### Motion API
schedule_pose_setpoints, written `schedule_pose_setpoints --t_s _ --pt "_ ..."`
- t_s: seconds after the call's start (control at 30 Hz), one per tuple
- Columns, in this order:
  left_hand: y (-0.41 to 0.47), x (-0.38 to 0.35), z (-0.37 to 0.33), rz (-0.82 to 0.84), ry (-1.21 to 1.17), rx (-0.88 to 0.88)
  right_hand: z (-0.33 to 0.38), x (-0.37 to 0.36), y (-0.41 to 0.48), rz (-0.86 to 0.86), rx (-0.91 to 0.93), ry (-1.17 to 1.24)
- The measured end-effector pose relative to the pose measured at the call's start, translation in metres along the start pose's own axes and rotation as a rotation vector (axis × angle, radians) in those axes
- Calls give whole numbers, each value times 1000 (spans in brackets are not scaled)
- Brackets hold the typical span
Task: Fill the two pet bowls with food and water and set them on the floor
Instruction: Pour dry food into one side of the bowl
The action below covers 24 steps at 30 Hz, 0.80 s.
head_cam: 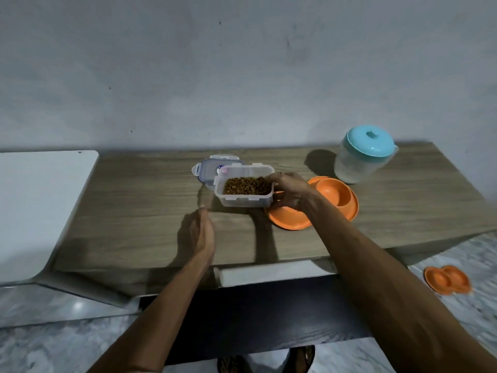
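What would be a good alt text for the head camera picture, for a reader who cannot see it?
A person's right hand holds an open clear container of brown pet food above a wooden table, beside an orange double pet bowl. The left hand hovers open nearby. The container's lid lies behind it, a teal-lidded pitcher stands at right, and another orange bowl is on the floor.

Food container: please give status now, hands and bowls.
Right hand grip on open food container, kibble inside. Left hand open, free. Double bowl on table looks empty; second bowl on floor. Lid behind container, nothing blocking.
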<state>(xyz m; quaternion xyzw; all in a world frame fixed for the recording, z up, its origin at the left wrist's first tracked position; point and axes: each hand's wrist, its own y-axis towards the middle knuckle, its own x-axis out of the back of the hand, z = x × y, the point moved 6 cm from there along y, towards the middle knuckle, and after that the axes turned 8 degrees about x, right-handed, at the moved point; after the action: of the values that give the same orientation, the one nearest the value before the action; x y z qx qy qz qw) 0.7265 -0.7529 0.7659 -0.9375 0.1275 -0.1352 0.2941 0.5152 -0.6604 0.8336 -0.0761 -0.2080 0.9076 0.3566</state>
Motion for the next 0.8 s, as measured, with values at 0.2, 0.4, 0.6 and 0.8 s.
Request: schedule_pose_setpoints --t_s 0.2,0.4,0.6,0.8 --pt "-35 -67 -32 103 424 -286 31 91 -22 -203 139 -78" --pt "-37 -134 -27 263 906 -596 45 147 -46 -365 287 -236" --pt "-31 -139 -21 198 1128 -663 51 159 -59 -474 400 -508" --pt "-29 -141 -18 147 1151 -574 61 147 -66 -479 518 -717"
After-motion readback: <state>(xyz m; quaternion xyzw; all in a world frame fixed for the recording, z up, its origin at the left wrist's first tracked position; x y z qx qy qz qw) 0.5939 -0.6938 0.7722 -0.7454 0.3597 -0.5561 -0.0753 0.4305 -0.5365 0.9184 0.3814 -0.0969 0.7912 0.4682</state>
